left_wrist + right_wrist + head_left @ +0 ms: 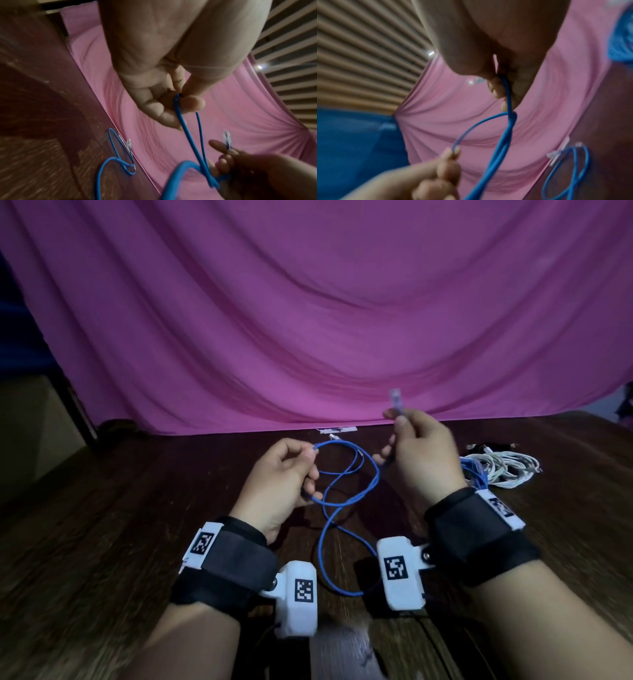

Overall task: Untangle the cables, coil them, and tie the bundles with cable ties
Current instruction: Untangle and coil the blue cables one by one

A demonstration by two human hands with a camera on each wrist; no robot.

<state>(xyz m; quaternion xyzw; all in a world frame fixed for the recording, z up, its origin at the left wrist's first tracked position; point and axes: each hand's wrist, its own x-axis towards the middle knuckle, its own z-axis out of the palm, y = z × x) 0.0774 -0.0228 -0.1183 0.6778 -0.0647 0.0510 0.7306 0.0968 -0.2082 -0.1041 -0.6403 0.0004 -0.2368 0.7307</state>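
Note:
A thin blue network cable (342,470) hangs in loose crossing loops between my two hands and trails down onto the dark wooden table (102,525). My left hand (306,460) pinches a bend of it between thumb and fingers, shown close in the left wrist view (179,98). My right hand (397,422) grips the cable near its end, and the clear plug (395,400) points upward above the fingers. In the right wrist view the cable (506,135) runs down from the right hand (500,88) toward the left hand (452,152). The cable's other plug (334,436) lies on the table at the back.
A pile of white cables (503,470) lies on the table at the right, with another blue cable (474,474) beside it and a black cable (486,446) behind. A small white strip (337,429) lies at the foot of the pink cloth backdrop (308,320).

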